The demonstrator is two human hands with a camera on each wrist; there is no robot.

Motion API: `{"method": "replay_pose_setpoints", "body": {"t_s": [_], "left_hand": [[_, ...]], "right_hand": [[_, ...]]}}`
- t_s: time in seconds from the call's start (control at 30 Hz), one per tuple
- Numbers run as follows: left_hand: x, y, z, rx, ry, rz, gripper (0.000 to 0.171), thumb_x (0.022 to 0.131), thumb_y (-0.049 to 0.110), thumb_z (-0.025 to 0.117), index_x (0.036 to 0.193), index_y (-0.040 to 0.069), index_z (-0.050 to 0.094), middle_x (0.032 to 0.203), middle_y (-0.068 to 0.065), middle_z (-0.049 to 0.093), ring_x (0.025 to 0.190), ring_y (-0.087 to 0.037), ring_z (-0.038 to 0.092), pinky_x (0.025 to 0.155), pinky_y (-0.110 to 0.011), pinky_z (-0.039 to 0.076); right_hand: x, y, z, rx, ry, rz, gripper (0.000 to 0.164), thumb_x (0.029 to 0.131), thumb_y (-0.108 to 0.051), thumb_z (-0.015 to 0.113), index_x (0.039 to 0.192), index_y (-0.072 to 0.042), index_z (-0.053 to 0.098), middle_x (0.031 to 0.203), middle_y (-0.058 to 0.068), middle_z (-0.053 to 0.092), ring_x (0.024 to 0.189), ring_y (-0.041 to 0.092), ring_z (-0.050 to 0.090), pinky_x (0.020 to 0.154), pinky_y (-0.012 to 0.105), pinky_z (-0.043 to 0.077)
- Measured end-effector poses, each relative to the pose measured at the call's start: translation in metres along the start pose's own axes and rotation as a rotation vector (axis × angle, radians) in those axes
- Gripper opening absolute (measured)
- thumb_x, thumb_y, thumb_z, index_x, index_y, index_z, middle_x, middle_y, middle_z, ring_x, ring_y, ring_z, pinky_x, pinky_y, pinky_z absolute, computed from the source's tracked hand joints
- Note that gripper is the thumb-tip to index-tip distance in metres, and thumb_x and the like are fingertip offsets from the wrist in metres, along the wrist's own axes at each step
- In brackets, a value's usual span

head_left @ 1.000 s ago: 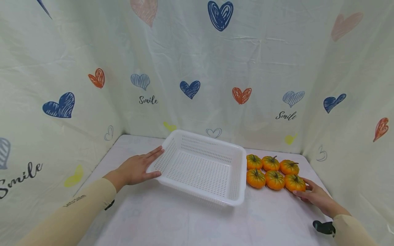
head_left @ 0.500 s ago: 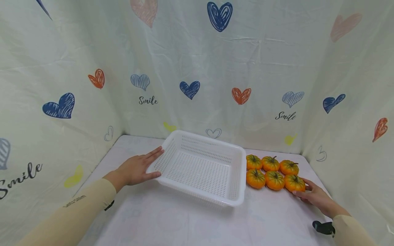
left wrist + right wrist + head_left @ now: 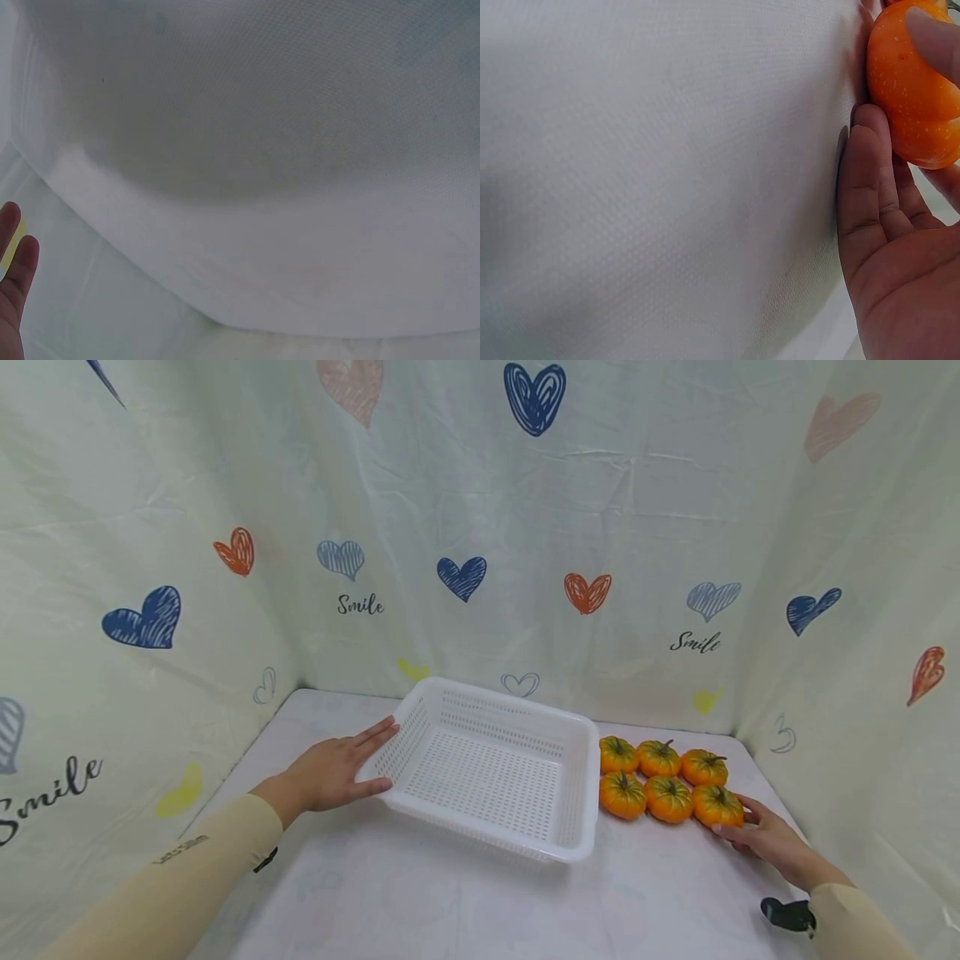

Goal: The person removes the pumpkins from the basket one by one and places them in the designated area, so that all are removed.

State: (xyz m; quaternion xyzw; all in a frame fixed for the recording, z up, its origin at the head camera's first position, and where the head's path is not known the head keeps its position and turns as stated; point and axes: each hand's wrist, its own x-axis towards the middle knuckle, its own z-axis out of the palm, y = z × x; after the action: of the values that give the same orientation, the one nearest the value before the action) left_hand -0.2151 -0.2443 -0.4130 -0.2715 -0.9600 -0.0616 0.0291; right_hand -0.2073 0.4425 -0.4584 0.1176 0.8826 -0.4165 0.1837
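Note:
In the head view a white perforated plastic basket [image 3: 487, 768] is in the middle, turned at an angle, with nothing inside. My left hand [image 3: 333, 772] rests on its left rim, fingers straight and thumb spread apart. Two fingertips [image 3: 22, 259] of that hand show at the left wrist view's edge. At the right, my right hand [image 3: 772, 839] holds the nearest right small orange pumpkin [image 3: 717, 807] between thumb and fingers. In the right wrist view the thumb touches this pumpkin [image 3: 915, 82], while the lower fingers lie along the cloth beside it.
Several more small pumpkins [image 3: 669, 799] stand in two rows just right of the basket, close together. White cloth [image 3: 450, 910] covers the table. Pale curtains with hearts and "Smile" lettering [image 3: 465, 485] enclose the back and both sides.

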Motion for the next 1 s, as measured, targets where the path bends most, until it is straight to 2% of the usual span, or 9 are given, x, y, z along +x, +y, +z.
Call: {"method": "replay_pose_setpoints", "body": {"t_s": [0.33,0.63,0.73,0.87,1.0], "left_hand": [[-0.001,-0.003,-0.002,0.015,-0.009,-0.004,0.089,0.094,0.073,0.040,0.161,0.017,0.020,0.166,0.001,0.015,0.127,-0.032,0.055,0.101,-0.055,0.044],[-0.003,-0.002,-0.002,0.018,-0.012,-0.019,0.091,0.093,0.073,0.042,0.161,0.016,0.019,0.166,0.001,0.014,0.129,-0.034,0.052,0.102,-0.056,0.042],[-0.002,0.001,-0.001,-0.012,-0.007,-0.023,0.093,0.092,0.074,0.043,0.161,0.017,0.018,0.166,0.000,0.016,0.129,-0.035,0.052,0.102,-0.056,0.043],[-0.001,0.004,-0.001,-0.056,0.013,-0.047,0.096,0.089,0.076,0.047,0.161,0.020,0.018,0.163,-0.003,0.026,0.128,-0.037,0.052,0.100,-0.057,0.043],[0.000,0.004,-0.006,-0.066,0.035,-0.042,0.094,0.088,0.072,0.054,0.161,0.022,0.020,0.163,-0.001,0.025,0.127,-0.038,0.053,0.100,-0.057,0.043]], "right_hand": [[0.001,-0.001,0.003,-0.001,0.005,0.001,0.117,0.085,-0.051,0.075,0.153,0.010,0.002,0.141,0.043,0.019,0.115,0.047,0.048,0.102,0.062,0.040],[-0.001,0.001,0.005,-0.023,0.003,-0.006,0.116,0.087,-0.050,0.074,0.153,0.010,-0.001,0.145,0.044,0.014,0.118,0.051,0.047,0.103,0.065,0.037],[-0.006,0.003,0.001,-0.046,-0.002,-0.005,0.114,0.089,-0.048,0.073,0.152,0.011,-0.001,0.145,0.044,0.014,0.114,0.048,0.052,0.101,0.064,0.039],[-0.016,0.006,-0.009,-0.094,-0.007,-0.035,0.109,0.091,-0.044,0.071,0.151,0.012,-0.001,0.144,0.045,0.018,0.108,0.041,0.060,0.096,0.055,0.048],[-0.027,0.005,-0.023,-0.197,0.024,-0.100,0.105,0.093,-0.045,0.068,0.151,0.014,0.002,0.141,0.047,0.021,0.110,0.047,0.058,0.088,0.052,0.054]]}}
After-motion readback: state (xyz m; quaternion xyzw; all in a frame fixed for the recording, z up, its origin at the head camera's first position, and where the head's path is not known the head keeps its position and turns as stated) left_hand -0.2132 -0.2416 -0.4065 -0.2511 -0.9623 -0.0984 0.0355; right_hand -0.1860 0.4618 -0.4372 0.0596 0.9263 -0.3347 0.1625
